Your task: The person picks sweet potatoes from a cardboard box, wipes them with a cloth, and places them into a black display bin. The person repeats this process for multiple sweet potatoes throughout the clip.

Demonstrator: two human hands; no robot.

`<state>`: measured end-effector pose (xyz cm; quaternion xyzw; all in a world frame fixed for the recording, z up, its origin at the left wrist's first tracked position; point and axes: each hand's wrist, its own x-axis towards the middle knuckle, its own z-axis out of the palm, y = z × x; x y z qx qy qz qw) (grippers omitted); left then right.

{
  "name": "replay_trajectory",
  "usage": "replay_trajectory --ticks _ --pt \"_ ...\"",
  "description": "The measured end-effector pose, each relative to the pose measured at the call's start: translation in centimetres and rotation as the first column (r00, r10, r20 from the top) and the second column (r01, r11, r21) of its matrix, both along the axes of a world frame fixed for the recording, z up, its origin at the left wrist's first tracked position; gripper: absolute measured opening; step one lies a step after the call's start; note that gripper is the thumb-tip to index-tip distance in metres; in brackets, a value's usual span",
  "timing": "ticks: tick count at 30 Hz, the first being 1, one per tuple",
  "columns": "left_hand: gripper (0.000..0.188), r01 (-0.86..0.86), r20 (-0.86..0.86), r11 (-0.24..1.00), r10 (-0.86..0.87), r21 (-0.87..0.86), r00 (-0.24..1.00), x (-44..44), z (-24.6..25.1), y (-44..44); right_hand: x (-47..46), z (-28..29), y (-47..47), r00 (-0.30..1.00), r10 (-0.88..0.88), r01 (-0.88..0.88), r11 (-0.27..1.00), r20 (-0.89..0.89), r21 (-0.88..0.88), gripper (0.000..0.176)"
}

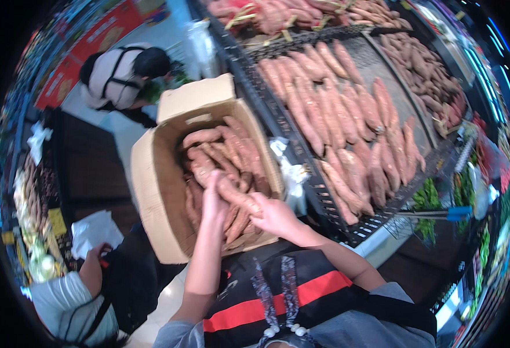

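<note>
Inside a deep cardboard box (150, 204), sweet potatoes (226, 152) lie piled on one another. My right hand (274, 215) grips the near end of a long sweet potato (237, 198) held above the pile. My left hand (215, 198) is at the far end of that root, its fingers partly hidden. Another thick sweet potato (202, 167) shows just beyond my left hand; whether it is held too cannot be made out. To the box's right, long pink sweet potatoes (333, 108) lie in rows in a black display crate (307, 174).
White plastic bags (292, 169) hang between box and crate. Smaller roots (424, 65) fill the section farther right. A person (120, 74) bends over greens beyond the box; another person (77, 300) stands at left near a white bag (96, 232). Leafy greens (426, 195) sit at right.
</note>
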<state>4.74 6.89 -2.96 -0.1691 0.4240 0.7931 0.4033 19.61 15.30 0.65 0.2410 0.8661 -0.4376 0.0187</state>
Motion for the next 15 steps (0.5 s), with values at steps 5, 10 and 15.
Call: replay_trajectory --ticks 5,10,15 --pt "0.038 0.021 -0.157 0.987 0.004 0.157 0.988 -2.8 -2.7 0.3 1.2 3.2 3.0 0.995 -0.062 0.047 0.983 -0.079 -0.179 0.055" --pt "0.034 -0.201 -0.615 0.908 -0.076 -0.369 0.784 -8.4 -9.0 -1.5 7.7 6.0 10.1 0.862 -0.501 0.368 0.715 -0.07 -0.594 0.049" --pt "0.068 -0.49 -0.275 0.1 -0.914 -0.866 0.298 -6.4 -17.3 -4.3 14.1 5.5 23.9 0.466 -0.879 0.792 0.466 -0.102 -0.394 0.024"
